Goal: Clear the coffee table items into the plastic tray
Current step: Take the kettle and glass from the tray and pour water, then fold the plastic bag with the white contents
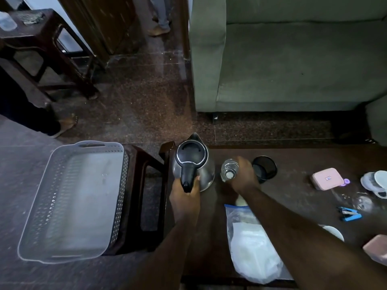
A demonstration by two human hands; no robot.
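Note:
A steel kettle (193,160) with a black lid stands at the left end of the dark coffee table (297,164). My left hand (185,195) grips its black handle. Just to the right, my right hand (244,175) wraps around a clear plastic bottle (228,169) with a white cap. The grey plastic tray (71,197) rests empty on a dark stool (144,185) left of the table. A black cup (265,168) sits right behind my right hand.
A zip bag (251,245) with white contents lies near the table's front edge. At the right are a pink box (327,178), a blue stapler (349,214), a glass (363,203) and white dishes (377,183). A green sofa (293,59) stands beyond; a person's foot (67,124) is at left.

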